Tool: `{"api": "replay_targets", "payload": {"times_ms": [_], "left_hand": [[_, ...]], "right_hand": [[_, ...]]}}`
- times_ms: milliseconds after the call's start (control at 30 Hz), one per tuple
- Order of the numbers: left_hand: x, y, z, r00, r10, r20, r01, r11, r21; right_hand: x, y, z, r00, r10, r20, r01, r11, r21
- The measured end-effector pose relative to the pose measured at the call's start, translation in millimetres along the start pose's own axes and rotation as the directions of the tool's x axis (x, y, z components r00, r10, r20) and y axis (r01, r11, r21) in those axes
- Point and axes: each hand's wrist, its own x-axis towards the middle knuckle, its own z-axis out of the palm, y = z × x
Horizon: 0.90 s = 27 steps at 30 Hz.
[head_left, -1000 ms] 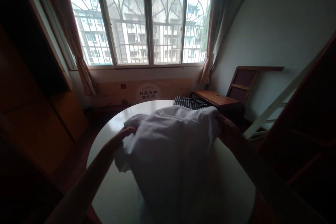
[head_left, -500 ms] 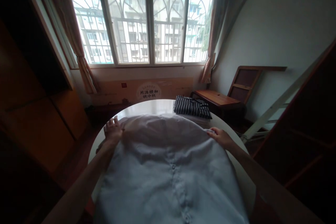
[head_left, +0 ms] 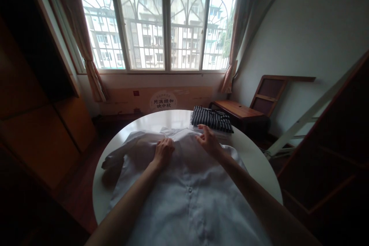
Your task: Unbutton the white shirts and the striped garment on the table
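A round white table (head_left: pixel 253 153) stood before the window (head_left: pixel 161 23). A white shirt (head_left: pixel 184 196) lay spread on it, buttons up. The left hand (head_left: pixel 163 150) rested on it with fingers curled, the right hand (head_left: pixel 208 140) flat and open. Half a second before, both hands were at the shirt's outer edges. A striped garment (head_left: pixel 211 118) lay behind.

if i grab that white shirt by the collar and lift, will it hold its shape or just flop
Probably flop: the white shirt lies creased on the round table, one sleeve crumpled at the left edge. It looks thin, so likely light. On the glossy tabletop it may slide if pushed. Both the left hand and right hand rest near its collar.
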Motion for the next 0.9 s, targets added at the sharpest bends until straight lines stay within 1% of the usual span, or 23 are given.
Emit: {"api": "replay_targets", "payload": {"times_ms": [100,133,200,267,300,333,400,500,567,667,733,767,833,900], "left_hand": [[-9,4,5.5,0.993,0.105,-0.043,-0.105,0.994,0.015],[-10,5,6.2,0.990,0.133,-0.045,-0.132,0.991,0.017],[-11,7,6.8,0.984,0.175,-0.039,-0.174,0.985,0.015],[-11,7,6.5,0.980,0.197,-0.034,-0.196,0.980,0.010],[-11,6,6.3,0.981,0.191,-0.034,-0.191,0.982,0.009],[-11,6,6.0,0.985,0.172,-0.035,-0.172,0.985,0.007],[-11,5,5.6,0.995,0.095,-0.038,-0.095,0.995,-0.003],[-12,2,4.7,1.000,-0.018,-0.023,0.017,0.998,-0.064],[-11,0,3.3,0.999,-0.039,0.013,0.040,0.990,-0.133],[-8,-6,0.6,0.994,-0.053,0.097,0.075,0.968,-0.240],[-5,-9,-0.4,0.987,-0.091,0.135,0.129,0.942,-0.309],[-3,-10,-0.4,0.983,-0.125,0.136,0.163,0.931,-0.327],[0,-11,0.3,0.972,-0.207,0.108,0.230,0.925,-0.303],[1,-10,1.3,0.959,-0.273,0.078,0.283,0.935,-0.212]], "right_hand": [[5,-13,27,0.997,-0.072,0.031,0.070,0.995,0.075],[5,-16,36,0.993,-0.101,0.061,0.095,0.991,0.090],[1,-19,50,0.977,-0.139,0.163,0.125,0.988,0.095],[-8,-18,61,0.960,-0.127,0.251,0.109,0.991,0.082],[-13,-15,65,0.956,-0.112,0.270,0.095,0.992,0.077],[-18,-13,69,0.957,-0.100,0.271,0.083,0.994,0.073],[-27,-8,74,0.961,-0.086,0.262,0.075,0.996,0.053],[-31,-3,80,0.960,-0.063,0.275,0.061,0.998,0.013],[-28,-1,83,0.953,-0.053,0.300,0.048,0.999,0.022],[-25,2,88,0.943,-0.056,0.327,0.040,0.998,0.054],[-26,2,89,0.950,-0.056,0.307,0.037,0.997,0.067],[-27,2,89,0.956,-0.060,0.288,0.040,0.996,0.076],[-32,-2,87,0.967,-0.086,0.238,0.070,0.995,0.077],[-37,-7,83,0.965,-0.155,0.209,0.151,0.988,0.035]]}}
